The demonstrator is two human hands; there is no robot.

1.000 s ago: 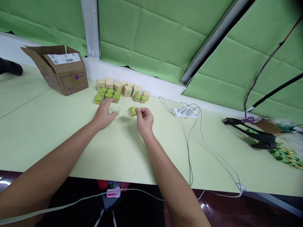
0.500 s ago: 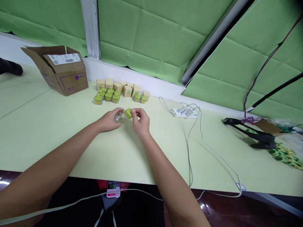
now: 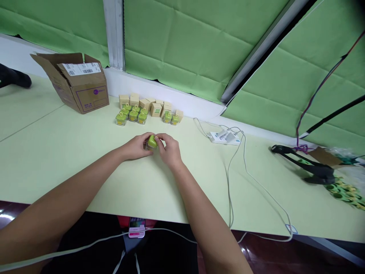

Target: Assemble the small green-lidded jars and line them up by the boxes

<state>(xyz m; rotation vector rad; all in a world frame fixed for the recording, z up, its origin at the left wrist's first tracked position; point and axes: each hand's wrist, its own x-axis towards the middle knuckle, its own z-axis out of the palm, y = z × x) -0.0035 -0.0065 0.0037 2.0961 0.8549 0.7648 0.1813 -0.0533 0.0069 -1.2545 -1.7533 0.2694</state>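
My left hand (image 3: 138,146) is wrapped round a small clear jar (image 3: 146,144), most of it hidden by the fingers. On the jar's mouth sits a green lid (image 3: 152,142), facing toward me and tilted. My right hand (image 3: 170,149) grips this lid near its pale loop with thumb and fingers. Beyond my hands stand several like jars with green lids (image 3: 133,115), each with a loop on top and a yellow mark. Two more green-lidded jars (image 3: 171,118) stand to their right.
Small tan boxes (image 3: 156,110) line the wall behind the jars. An open cardboard box (image 3: 91,97) stands at the left. White cables run from a power strip (image 3: 225,137) across the table's right side. A black stand (image 3: 313,167) and green rings (image 3: 343,192) lie far right.
My right hand has brought the green lid leftward onto the clear jar; before, the two were apart. My left hand has kept hold of the jar. The view has shifted slightly.
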